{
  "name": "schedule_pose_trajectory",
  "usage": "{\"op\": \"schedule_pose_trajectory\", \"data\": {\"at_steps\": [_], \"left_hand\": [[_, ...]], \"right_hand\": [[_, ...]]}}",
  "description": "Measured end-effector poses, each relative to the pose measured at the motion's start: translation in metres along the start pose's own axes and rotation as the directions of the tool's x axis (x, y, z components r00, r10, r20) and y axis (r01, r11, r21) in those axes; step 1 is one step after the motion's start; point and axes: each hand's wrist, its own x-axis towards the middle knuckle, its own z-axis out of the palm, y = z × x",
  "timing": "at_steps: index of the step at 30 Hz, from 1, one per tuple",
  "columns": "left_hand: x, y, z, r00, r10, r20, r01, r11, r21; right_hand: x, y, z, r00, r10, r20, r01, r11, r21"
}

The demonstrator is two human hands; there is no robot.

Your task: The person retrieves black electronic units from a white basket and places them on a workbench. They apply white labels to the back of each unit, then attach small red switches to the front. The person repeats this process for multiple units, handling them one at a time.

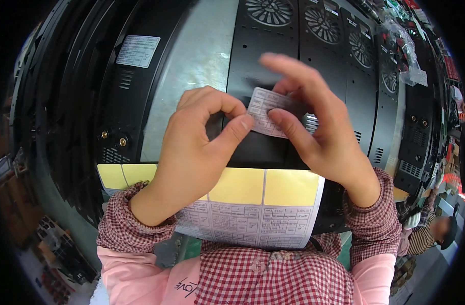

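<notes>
Both hands are up over the back of a black metal unit (pixel 263 147), working one small printed label (pixel 267 112) between them. The left hand (pixel 192 152) is curled with thumb and forefinger pinched on the label's left edge, and the right hand (pixel 314 122) pinches the other side while its remaining fingers fan upward, out of the way. Looks like it's held by the edges so the sticky side stays off the fingers, though I can't tell if it's touching the panel already. A label sheet (pixel 253 203) with bare yellow backing in its upper row sits just under the wrists, close to the body so it's within reach. Another unit on the left (pixel 126 101) wears a label of the same sort (pixel 137 51)
</notes>
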Motion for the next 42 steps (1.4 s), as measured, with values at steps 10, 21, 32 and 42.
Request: {"op": "schedule_pose_trajectory", "data": {"at_steps": [10,21,32,42], "left_hand": [[0.014,-0.018,0.011,0.985,-0.014,-0.172,0.001,0.997,-0.075],[0.024,-0.027,0.019,0.953,0.094,-0.287,-0.032,0.976,0.217],[0.026,-0.028,0.02,0.953,0.092,-0.29,-0.019,0.97,0.244],[0.025,-0.03,0.02,0.941,0.101,-0.322,-0.028,0.974,0.226]], "right_hand": [[-0.011,0.022,0.012,0.923,0.312,-0.224,-0.237,0.922,0.306],[-0.005,0.033,0.02,0.942,0.212,-0.261,-0.175,0.972,0.157],[-0.003,0.034,0.023,0.944,0.194,-0.266,-0.174,0.98,0.095],[-0.003,0.034,0.024,0.944,0.191,-0.269,-0.179,0.982,0.067]]}}
